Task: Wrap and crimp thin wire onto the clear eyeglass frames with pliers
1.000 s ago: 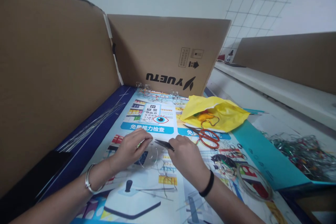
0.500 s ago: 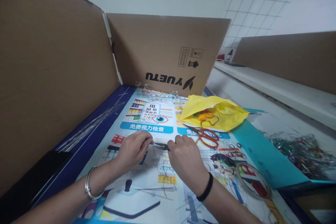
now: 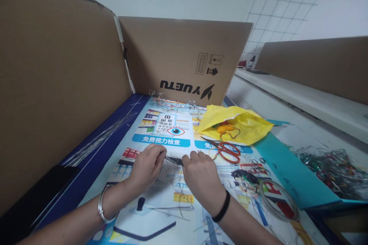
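Observation:
My right hand [image 3: 201, 178] is wrapped round a pair of dark pliers [image 3: 176, 160], whose narrow jaws point left. Their handles are hidden in my fist. My left hand [image 3: 149, 164] pinches the end of a thin wire [image 3: 164, 162] right at the tips of the jaws. The wire is so fine that its course is hard to follow; faint strands hang below the pliers. Under both hands lies a printed poster sheet [image 3: 163, 203]. Orange-handled scissors [image 3: 228, 152] rest open just beyond my right hand, beside a yellow bag [image 3: 253, 124] with orange yarn [image 3: 225, 128] at its mouth.
Straight wires [image 3: 100, 138] lie in a bundle at the left, near a black object [image 3: 54, 187]. Cardboard panels [image 3: 178, 57] stand at the back and left. On the right are a roll of clear tape [image 3: 278, 201] and a tangled heap of wire scraps [image 3: 333, 172].
Both hands remain close together with the pliers between them. The pliers have shifted slightly left and now tilt down a little to the right. The view has moved slightly.

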Tool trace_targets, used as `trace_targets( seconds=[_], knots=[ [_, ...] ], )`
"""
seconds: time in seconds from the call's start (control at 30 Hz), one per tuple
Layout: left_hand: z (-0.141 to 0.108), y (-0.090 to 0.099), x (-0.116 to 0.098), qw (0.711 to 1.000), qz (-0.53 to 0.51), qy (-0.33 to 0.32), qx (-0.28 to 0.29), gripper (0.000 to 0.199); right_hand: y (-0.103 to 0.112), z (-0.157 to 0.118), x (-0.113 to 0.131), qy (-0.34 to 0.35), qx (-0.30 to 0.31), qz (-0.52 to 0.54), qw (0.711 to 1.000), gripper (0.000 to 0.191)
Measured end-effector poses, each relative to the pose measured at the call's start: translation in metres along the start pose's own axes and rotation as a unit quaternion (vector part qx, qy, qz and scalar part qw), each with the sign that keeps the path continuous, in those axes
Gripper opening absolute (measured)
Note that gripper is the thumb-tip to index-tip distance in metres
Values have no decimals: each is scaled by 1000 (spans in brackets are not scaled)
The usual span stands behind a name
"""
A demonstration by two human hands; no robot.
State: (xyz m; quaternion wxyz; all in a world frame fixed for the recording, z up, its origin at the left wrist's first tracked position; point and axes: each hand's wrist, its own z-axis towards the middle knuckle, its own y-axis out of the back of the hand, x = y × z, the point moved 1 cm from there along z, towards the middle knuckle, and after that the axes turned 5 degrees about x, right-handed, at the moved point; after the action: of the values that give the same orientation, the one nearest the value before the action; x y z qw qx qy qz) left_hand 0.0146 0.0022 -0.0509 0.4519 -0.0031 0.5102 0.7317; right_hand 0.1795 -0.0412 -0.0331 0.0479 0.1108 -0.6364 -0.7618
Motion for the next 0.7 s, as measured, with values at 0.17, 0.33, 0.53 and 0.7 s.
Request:
trace_targets(
  seconds=[0.17, 0.33, 0.53, 0.7],
  knots=[
    [-1, -3, 1, 999, 40, 7, -4, 16, 4, 0, 4, -5, -3, -29, 1000, 14],
    [-2, -2, -1, 998, 69, -3, -8, 15, 5, 1, 6, -8, 0, -41, 999, 14],
    [-3, -3, -1, 996, 86, -18, -23, 15, 5, 2, 7, -5, 1, -48, 999, 15],
    [-3, -4, 0, 995, 97, -29, -22, 16, 6, 3, 6, 3, 15, -49, 999, 14]
  ],
)
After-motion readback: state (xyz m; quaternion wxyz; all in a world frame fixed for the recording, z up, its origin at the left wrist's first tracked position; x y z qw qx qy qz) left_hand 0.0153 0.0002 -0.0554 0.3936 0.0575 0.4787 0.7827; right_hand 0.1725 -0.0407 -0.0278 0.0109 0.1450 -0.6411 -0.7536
